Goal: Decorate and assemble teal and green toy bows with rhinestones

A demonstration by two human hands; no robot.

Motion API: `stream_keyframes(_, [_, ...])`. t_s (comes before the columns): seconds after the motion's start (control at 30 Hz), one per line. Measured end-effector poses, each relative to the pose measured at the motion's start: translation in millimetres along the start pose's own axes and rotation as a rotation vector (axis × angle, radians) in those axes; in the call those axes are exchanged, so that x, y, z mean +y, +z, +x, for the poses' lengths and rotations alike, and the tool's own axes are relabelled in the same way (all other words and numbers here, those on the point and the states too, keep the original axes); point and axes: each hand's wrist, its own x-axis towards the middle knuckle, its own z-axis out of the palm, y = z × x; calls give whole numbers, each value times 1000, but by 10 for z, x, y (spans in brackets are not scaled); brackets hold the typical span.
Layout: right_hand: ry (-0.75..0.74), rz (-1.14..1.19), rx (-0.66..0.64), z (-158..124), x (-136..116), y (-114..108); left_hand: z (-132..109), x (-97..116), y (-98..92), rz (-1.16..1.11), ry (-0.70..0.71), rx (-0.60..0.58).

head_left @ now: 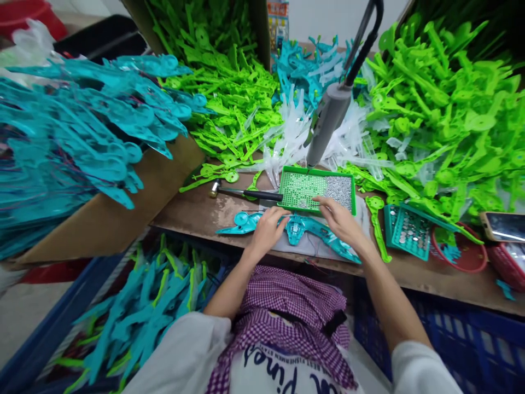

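A long teal plastic part [296,229] lies across a pale cloth at the table's front edge. My left hand [268,229] rests on its left half, fingers curled towards its middle; what they pinch, if anything, is hidden. At the near edge of a green tray [286,186] of small metal pieces is my right hand [338,219], above the part's right half, with its thumb and forefinger close together at the holes. Any piece between those fingertips is too small to make out. A hammer [258,193] lies left of the tray, its black handle touching it.
A grey electric screwdriver [328,123] hangs over the tray. Bright green parts [447,109], clear parts [283,142] and teal parts [94,115] are heaped behind and left. On the right are a teal tray [394,227], a red basket [479,265] and a phone [504,226].
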Motion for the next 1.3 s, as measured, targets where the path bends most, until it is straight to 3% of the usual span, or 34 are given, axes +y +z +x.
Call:
stream_keyframes(0.1, [-146, -19, -217, 513, 118, 241, -141, -109, 48, 79, 80, -9])
stream_keyframes(0.17, [-156, 3, -302, 641, 195, 268, -214, -174, 46, 131, 93, -10])
stream_keyframes(0.27, [-80, -60, -345, 518, 319, -12, -270, -251, 40, 200, 82, -24])
stream_keyframes(0.37, [3, -293, -328, 301, 383, -404, -276, -276, 61, 215, 91, -32])
stream_keyframes(0.43, [-5, -374, -311, 267, 347, -463, -272, -270, 80, 210, 105, -25])
stream_keyframes(0.63, [-215, -176, -353, 569, 227, 161, -299, -272, 85, 222, 128, -27])
stream_keyframes(0.73, [-162, -233, -404, 488, 335, 46, -334, -312, 91, 213, 131, -21])
stream_keyframes(0.87, [-82, -370, -280, 293, 383, -305, -367, -346, 127, 215, 129, 2])
stream_keyframes(1.07, [-173, -258, -290, 528, 355, 35, -362, -358, 151, 216, 138, 21])
stream_keyframes(1.17, [-148, -312, -288, 452, 473, -15, -363, -383, 160, 193, 140, 30])
stream_keyframes(1.3, [-140, -289, -25, 65, 397, -188, -451, -313, 137, 113, 112, 187])
